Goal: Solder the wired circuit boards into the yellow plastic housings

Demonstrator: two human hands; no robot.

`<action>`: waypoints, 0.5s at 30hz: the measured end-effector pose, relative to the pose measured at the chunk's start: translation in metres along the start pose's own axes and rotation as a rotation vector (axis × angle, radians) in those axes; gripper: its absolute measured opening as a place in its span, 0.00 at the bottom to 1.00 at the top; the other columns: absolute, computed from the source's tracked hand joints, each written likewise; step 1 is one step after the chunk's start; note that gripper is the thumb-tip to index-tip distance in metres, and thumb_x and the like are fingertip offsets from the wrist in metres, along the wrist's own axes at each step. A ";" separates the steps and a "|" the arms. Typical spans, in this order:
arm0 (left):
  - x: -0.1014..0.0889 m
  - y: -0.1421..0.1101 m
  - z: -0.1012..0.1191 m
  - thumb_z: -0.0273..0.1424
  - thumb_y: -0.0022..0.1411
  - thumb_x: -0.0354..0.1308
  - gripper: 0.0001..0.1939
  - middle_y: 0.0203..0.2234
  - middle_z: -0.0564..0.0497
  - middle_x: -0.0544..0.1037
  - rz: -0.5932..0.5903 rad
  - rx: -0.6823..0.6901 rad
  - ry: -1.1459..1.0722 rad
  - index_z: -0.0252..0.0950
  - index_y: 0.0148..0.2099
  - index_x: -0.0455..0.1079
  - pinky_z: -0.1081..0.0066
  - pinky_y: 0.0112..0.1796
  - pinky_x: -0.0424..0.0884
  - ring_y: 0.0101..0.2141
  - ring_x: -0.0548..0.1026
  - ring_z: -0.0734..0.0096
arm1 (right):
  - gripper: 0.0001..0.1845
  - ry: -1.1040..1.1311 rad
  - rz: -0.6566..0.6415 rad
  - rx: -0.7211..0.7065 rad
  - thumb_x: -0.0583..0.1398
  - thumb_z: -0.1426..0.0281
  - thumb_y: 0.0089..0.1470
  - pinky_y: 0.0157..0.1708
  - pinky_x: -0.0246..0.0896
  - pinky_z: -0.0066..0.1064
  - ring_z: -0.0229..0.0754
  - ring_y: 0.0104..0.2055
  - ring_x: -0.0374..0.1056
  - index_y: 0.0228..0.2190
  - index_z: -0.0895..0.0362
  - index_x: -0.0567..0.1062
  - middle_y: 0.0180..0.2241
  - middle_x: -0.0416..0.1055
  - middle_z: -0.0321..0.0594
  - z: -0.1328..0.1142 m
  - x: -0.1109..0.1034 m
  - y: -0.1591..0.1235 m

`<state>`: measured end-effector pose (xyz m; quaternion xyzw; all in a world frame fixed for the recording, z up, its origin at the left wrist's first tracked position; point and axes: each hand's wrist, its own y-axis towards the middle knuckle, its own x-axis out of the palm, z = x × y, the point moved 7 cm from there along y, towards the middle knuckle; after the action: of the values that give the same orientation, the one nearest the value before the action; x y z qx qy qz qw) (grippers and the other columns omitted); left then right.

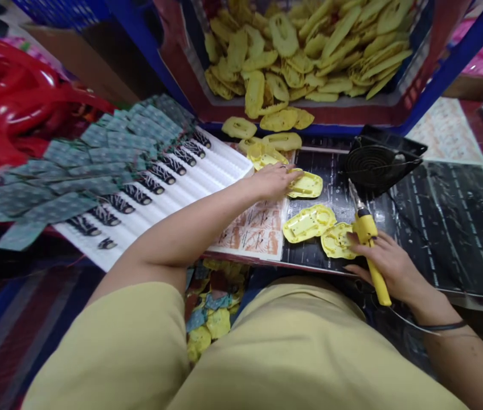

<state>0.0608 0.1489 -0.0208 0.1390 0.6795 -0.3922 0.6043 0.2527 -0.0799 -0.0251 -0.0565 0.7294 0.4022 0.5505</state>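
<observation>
My left hand [273, 181] reaches over the work surface, its fingers closed on the edge of a yellow plastic shell half [308, 185]. Just behind it lies another yellow shell [262, 154], partly covered by the hand. My right hand [389, 265] grips a yellow-handled soldering iron [366, 228], its metal tip pointing up and away toward a black fan. Close to the right fingertips is an open shell half [338, 240] with small details inside; the fingers partly overlap it. Beside that rests a further shell half [308, 223], its inside facing up.
A blue-framed crate [412, 122] heaped with yellow shells stands at the back, some spilling out front. The black fan [380, 159] sits on the dark board. At left, a white corrugated sheet [181, 196] carries rows of green circuit boards [96, 156] with wired black parts.
</observation>
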 end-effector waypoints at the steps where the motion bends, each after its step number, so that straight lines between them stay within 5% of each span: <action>1: -0.003 0.002 -0.006 0.28 0.77 0.56 0.37 0.83 0.37 0.52 0.004 -0.027 0.019 0.42 0.83 0.54 0.52 0.74 0.61 0.78 0.59 0.43 | 0.08 -0.042 -0.001 -0.006 0.67 0.69 0.69 0.51 0.77 0.39 0.44 0.45 0.81 0.48 0.53 0.77 0.47 0.85 0.43 0.000 -0.001 -0.003; 5: -0.008 0.004 -0.021 0.20 0.69 0.62 0.36 0.84 0.39 0.48 0.065 0.029 0.056 0.42 0.76 0.68 0.53 0.73 0.65 0.81 0.52 0.44 | 0.05 -0.232 0.070 0.029 0.67 0.73 0.67 0.46 0.77 0.32 0.45 0.47 0.82 0.45 0.54 0.80 0.42 0.85 0.41 -0.002 -0.008 -0.020; 10: 0.001 0.005 -0.014 0.08 0.62 0.57 0.28 0.82 0.45 0.56 0.121 0.258 0.002 0.41 0.52 0.87 0.48 0.74 0.65 0.81 0.50 0.46 | 0.09 -0.349 0.220 0.159 0.68 0.68 0.69 0.39 0.78 0.30 0.45 0.38 0.84 0.48 0.57 0.79 0.38 0.85 0.43 -0.013 -0.012 -0.018; 15: 0.010 0.006 -0.001 0.06 0.57 0.54 0.25 0.69 0.46 0.78 0.122 0.368 -0.298 0.37 0.38 0.86 0.57 0.65 0.78 0.66 0.79 0.60 | 0.11 0.032 0.282 0.276 0.64 0.69 0.71 0.38 0.81 0.26 0.41 0.38 0.85 0.53 0.55 0.76 0.49 0.86 0.46 -0.014 -0.007 0.001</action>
<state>0.0618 0.1510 -0.0328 0.2284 0.4901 -0.4883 0.6850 0.2442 -0.0912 -0.0180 0.1161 0.7869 0.3705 0.4796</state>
